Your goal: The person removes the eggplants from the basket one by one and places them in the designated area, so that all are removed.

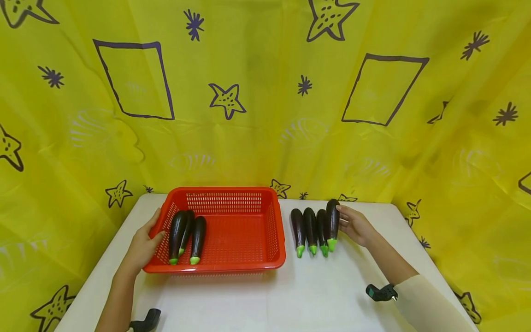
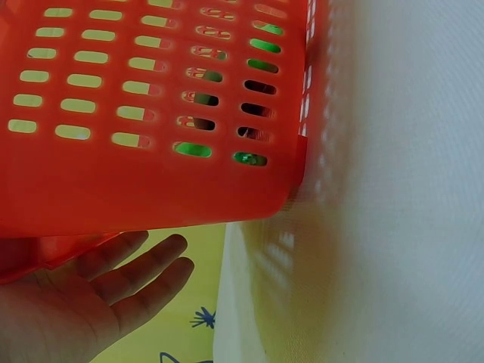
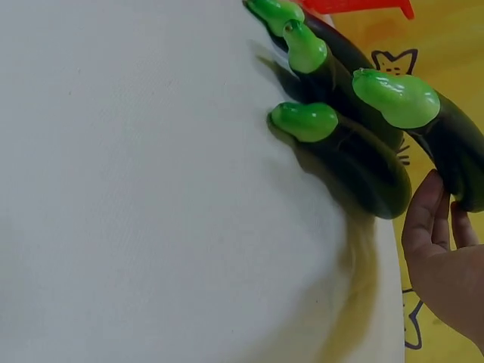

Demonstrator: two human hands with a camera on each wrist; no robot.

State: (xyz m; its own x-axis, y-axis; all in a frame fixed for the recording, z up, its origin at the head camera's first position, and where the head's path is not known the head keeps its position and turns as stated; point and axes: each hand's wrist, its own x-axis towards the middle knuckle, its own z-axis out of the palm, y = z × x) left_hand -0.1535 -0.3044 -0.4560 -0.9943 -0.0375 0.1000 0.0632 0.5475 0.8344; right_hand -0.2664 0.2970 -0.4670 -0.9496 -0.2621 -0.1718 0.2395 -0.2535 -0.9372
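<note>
Head view: the right hand (image 1: 354,226), forearm angled inward, pinches a glossy, tapered eggplant (image 1: 333,221) beside three others (image 1: 310,228) on the white surface (image 1: 319,295); the left hand (image 1: 140,247), fingers extended, touches the perforated red basket (image 1: 215,267).

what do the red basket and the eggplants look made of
The red basket looks like moulded plastic, faintly glossy, given its uniform colour and regular slots. The eggplants look smooth and shiny, perhaps plastic or foam imitations, judging by their vivid green ends; real ones remain possible.

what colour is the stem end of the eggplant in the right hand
Bright green; the stem end shows best in the right wrist view.
</note>
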